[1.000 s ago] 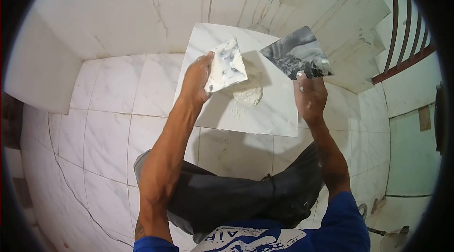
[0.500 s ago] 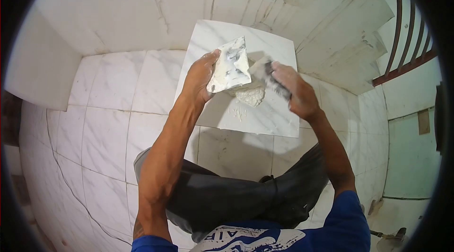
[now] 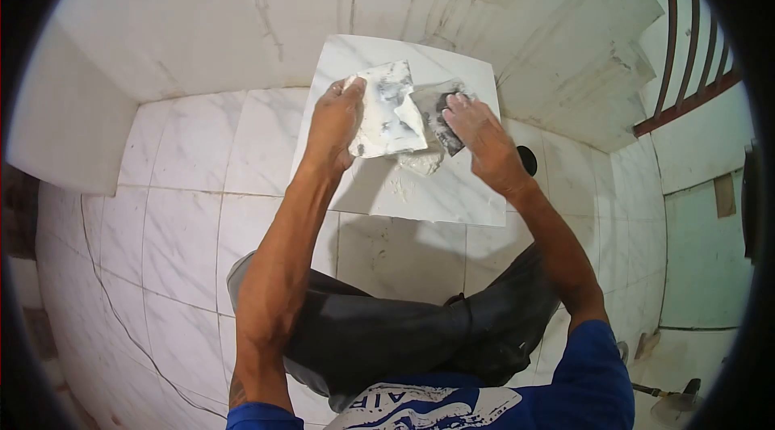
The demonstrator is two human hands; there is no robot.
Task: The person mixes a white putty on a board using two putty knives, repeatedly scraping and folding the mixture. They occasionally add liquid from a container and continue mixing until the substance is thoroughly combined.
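Putty mound (image 3: 421,162), a small pale heap, sits on the loose tile (image 3: 420,200) that lies flat on the floor (image 3: 186,212) in front of the seated person, a little past the tile's middle and just below both hands. The left hand (image 3: 335,127) has its fingers (image 3: 341,97) closed round the left edge of the smeared blade (image 3: 387,111), a flat whitish sheet streaked with grey that is held tilted, its broad face turned up toward the camera and its lower corner hanging right above the heap. The right hand (image 3: 484,143) comes in from the other side, its fingers laid out long over the dark blade (image 3: 441,119), pressing and holding it; the thumb is hidden, so how the grip closes underneath cannot be seen. The dark blade's edge meets the right side of the smeared blade, the two overlapping directly over the putty, with the long edge of each running roughly away from the person. The heap lies toward the body from both blades and about midway between the hands, slightly closer to the right one. Dark trousers (image 3: 379,341) on folded legs fill the near ground, and stairs (image 3: 581,50) with a railing (image 3: 694,42) rise at the far right
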